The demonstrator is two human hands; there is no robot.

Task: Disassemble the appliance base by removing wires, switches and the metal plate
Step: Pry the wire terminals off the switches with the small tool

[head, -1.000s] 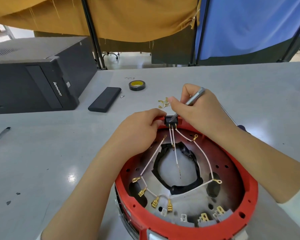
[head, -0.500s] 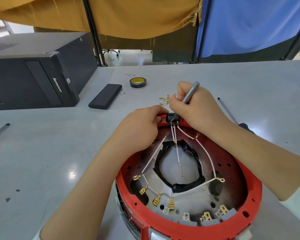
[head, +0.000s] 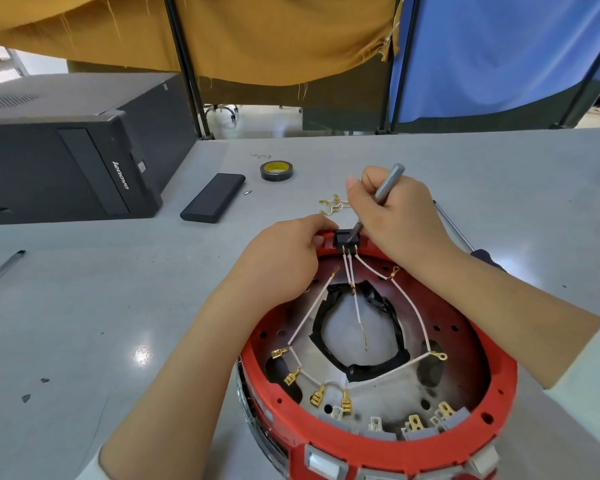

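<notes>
- Head view: the round red plastic appliance base (head: 378,448) lies open side up on the grey bench (head: 84,306), near its front edge.
- The small black switch (head: 347,240) sits in the base's far rim, with thin white wires (head: 409,306) running from it across the grey metal plate (head: 388,386) inside.
- The left hand (head: 284,261) rests on that rim, fingers curled against the switch.
- The right hand (head: 395,216) grips a slim grey-handled screwdriver (head: 385,188), its tip touching the switch.
- Behind lie a roll of black tape (head: 276,170) and loose brass terminals (head: 331,204).
</notes>
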